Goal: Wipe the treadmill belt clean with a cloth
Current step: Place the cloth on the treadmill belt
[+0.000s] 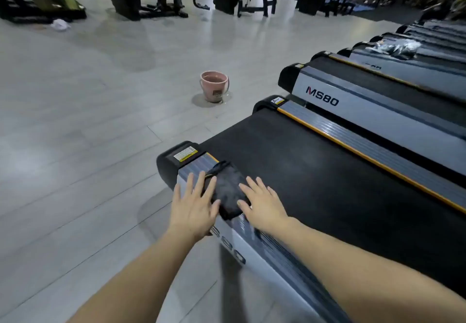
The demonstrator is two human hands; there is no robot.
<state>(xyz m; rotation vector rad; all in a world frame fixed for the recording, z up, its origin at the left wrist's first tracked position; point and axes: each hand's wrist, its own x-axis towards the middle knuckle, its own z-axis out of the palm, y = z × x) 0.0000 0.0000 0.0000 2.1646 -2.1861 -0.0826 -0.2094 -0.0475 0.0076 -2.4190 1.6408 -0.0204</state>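
While both palms lie flat with fingers straight and spread, neither hand pinches anything: the left hand (193, 205) and the right hand (262, 205) press down on either side of the cloth (228, 191), which looks like a way to hold it flat and push it with body weight rather than clutch it. Dark and folded into a thick pad, the cloth sits at the rear corner of the nearest treadmill, half on the grey side rail (195, 168) and half on the edge of the belt (315, 179). That spot suggests a stroke starting or ending at the belt's near edge; most of the black belt stretches away to the right with no cloth on it, so I judge much wiping remains. The left fingers reach over the rail while the right fingers lie on the cloth's belt side.

Farther out on the floor stands a pink bucket (214, 86) with water in it, probably kept there for rinsing, near but well apart from the machine. Beyond to the right runs a row of more treadmills (353, 95), and gym machines stand at the far end, blurred.
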